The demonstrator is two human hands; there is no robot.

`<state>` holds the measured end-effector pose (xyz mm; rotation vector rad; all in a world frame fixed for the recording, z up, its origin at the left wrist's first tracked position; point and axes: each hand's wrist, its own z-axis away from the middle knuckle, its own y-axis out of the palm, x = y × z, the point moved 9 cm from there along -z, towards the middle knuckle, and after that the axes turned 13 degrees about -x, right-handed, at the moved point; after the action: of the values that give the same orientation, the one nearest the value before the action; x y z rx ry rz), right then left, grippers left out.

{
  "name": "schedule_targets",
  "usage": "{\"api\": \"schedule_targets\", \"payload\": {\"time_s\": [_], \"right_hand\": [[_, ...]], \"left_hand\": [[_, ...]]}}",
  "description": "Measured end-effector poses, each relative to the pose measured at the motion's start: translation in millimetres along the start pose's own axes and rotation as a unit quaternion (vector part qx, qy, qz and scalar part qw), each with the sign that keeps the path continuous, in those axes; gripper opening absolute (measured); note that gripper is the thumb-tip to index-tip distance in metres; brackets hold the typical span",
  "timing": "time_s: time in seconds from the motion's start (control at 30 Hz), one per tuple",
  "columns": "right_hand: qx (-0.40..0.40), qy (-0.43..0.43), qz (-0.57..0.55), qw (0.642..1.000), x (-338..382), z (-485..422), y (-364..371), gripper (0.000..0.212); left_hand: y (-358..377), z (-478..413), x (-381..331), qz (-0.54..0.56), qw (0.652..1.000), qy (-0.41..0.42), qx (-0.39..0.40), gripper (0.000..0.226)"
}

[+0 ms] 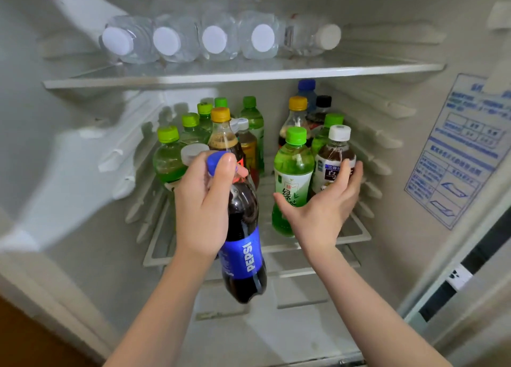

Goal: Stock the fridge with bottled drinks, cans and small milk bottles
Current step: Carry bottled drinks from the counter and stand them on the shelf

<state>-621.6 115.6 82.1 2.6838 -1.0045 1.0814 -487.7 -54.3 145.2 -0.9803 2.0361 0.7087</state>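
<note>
My left hand [203, 201] grips a Pepsi bottle [243, 259] by its neck and blue cap, holding it in the air in front of the lower shelf [356, 235]. My right hand [323, 206] reaches between two front bottles on that shelf: its thumb lies against a green tea bottle [290, 170], and its fingers curl round a dark tea bottle with a white cap [333, 159]. Several more bottles with green, yellow, blue and black caps stand upright behind them, in a left cluster [193, 134] and a right cluster [307, 112].
On the upper glass shelf [243, 75] lie several clear water bottles [190, 39], caps towards me. A gap runs between the two bottle clusters on the lower shelf. A blue-printed sticker [456, 151] covers the fridge's right wall. The door seal [453, 278] is at right.
</note>
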Motion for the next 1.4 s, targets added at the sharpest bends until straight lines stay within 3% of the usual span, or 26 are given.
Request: {"api": "schedule_targets", "payload": {"time_s": [0.27,0.47,0.7,0.9,1.1,1.4], "right_hand": [[-0.043,-0.046,0.009,0.998,-11.4,-9.8,-12.8,0.108],[-0.016,0.01,-0.009,1.0,-41.8,-26.3,-12.4,0.111],[0.024,-0.016,-0.032,0.999,-46.5,-24.1,-11.5,0.118],[0.029,-0.033,-0.043,0.998,-43.4,-26.9,-17.5,0.114],[-0.01,-0.09,-0.088,0.992,-21.3,-43.3,-36.1,0.085],[-0.002,-0.215,-0.132,0.968,41.1,-79.6,-46.8,0.033]], "left_hand": [[18.9,-6.1,5.6,-0.012,1.0,0.005,0.009,0.029],[30.9,-7.6,9.3,-0.005,1.0,-0.001,0.013,0.031],[41.3,-18.4,3.6,0.004,1.0,-0.002,-0.001,0.035],[61.2,-29.8,-10.5,-0.042,0.997,0.059,0.0,0.03],[88.7,-39.0,-5.8,-0.107,0.987,0.118,0.001,0.031],[111.2,-56.9,17.5,-0.168,0.979,0.116,-0.023,0.032]]}}
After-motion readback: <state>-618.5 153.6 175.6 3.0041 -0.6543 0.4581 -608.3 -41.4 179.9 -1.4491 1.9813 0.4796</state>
